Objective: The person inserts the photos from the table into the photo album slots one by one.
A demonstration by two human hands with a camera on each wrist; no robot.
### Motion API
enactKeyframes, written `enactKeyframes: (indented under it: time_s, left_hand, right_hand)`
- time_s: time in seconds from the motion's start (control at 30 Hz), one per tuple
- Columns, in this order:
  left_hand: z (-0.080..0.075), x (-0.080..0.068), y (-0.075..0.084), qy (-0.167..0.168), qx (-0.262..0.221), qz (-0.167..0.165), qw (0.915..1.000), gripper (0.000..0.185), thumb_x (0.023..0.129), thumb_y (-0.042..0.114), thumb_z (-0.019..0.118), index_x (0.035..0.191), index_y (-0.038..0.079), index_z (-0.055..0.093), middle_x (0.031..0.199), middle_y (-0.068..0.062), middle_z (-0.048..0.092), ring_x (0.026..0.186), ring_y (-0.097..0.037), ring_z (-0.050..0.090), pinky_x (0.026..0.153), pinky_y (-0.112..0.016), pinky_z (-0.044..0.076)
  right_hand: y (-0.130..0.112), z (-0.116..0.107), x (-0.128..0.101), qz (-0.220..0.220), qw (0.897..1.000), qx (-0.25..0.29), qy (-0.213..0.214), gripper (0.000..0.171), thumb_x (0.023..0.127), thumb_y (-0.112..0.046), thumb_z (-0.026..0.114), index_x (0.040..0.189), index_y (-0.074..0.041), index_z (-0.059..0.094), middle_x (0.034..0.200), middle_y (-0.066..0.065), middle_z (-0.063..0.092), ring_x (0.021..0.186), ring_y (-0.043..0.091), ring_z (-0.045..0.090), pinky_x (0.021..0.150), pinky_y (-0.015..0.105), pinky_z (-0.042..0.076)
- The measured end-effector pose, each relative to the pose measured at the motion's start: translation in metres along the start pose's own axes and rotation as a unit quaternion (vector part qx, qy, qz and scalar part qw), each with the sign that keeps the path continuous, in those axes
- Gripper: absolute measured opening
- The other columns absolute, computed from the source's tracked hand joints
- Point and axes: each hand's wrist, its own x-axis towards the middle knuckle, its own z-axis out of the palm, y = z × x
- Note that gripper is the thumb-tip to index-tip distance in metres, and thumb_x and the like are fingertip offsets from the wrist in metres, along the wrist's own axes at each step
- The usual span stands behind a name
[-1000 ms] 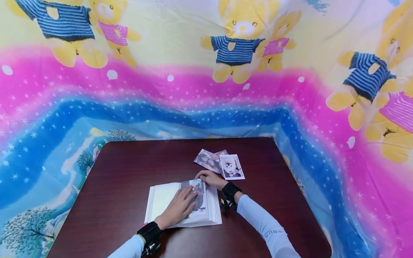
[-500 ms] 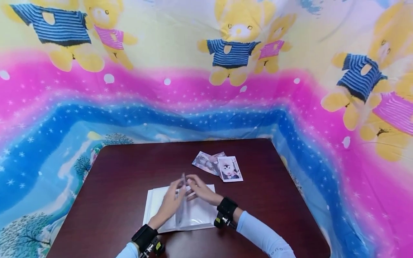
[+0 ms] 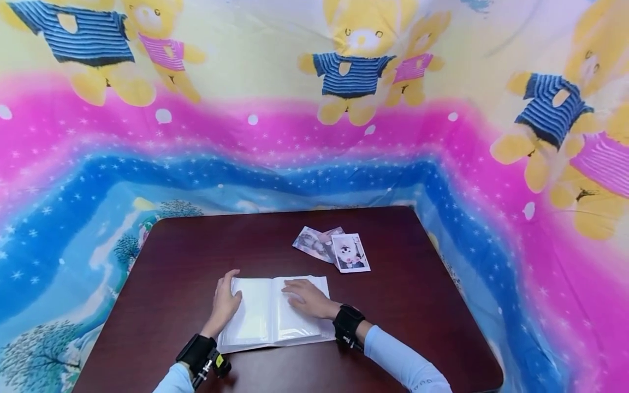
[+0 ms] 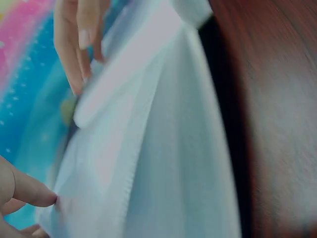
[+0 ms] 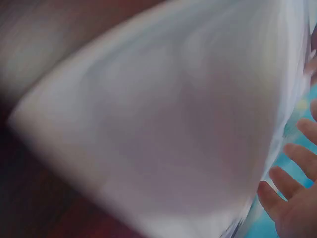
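Observation:
An open photo album (image 3: 253, 314) with white pages and clear sleeves lies on the dark table. My left hand (image 3: 225, 303) is at its left edge, thumb over the left page and the other fingers spread beyond the edge. In the left wrist view that thumb (image 4: 34, 191) touches the page. My right hand (image 3: 309, 299) lies over the upper right page with its fingers extended. In the right wrist view its fingers (image 5: 299, 161) are spread, and the page (image 5: 173, 124) is blurred. No photo shows on the open pages.
Several loose photos (image 3: 351, 254) overlap on the table (image 3: 221, 245) behind and to the right of the album. A patterned cloth (image 3: 275, 180) with bears hangs around the table's back and sides.
A page with a photo in it lay on the right, was lifted upright between both hands, and is now turned over to the left. My hands have moved apart to either side.

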Motion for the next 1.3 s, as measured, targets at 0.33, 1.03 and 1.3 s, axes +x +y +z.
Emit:
enactKeyframes:
  time_s: [0.33,1.03,1.3]
  left_hand:
    - [0.019,-0.005,-0.019,0.068,0.142,0.134,0.9784,0.045,0.075,-0.017,0.056,0.115,-0.001,0.069,0.122,-0.027,0.062,0.117,-0.049,0.052,0.081,-0.068,0.039]
    - [0.066,-0.013,0.008,0.034,0.097,0.349,0.9314,0.026,0.080,-0.009,0.066,0.105,0.000,0.070,0.113,-0.022,0.066,0.108,-0.041,0.060,0.084,-0.057,0.048]
    - [0.078,-0.022,0.018,-0.034,0.081,0.352,0.9317,0.025,0.084,-0.007,0.069,0.105,0.004,0.071,0.114,-0.020,0.067,0.110,-0.039,0.061,0.089,-0.055,0.049]
  right_hand:
    - [0.024,-0.005,-0.012,0.048,0.997,-0.045,-0.029,0.038,0.100,-0.016,0.056,0.136,-0.008,0.060,0.149,0.016,0.045,0.138,0.032,0.038,0.112,0.049,0.030]
    - [0.115,-0.068,-0.047,0.497,0.832,-0.023,0.246,0.043,0.086,-0.026,0.075,0.109,0.008,0.061,0.111,0.032,0.050,0.105,0.048,0.046,0.082,0.054,0.046]
    - [0.127,-0.073,-0.050,0.581,0.792,0.001,0.187,0.063,0.082,-0.034,0.081,0.115,0.011,0.052,0.112,0.036,0.051,0.107,0.051,0.046,0.090,0.059,0.041]
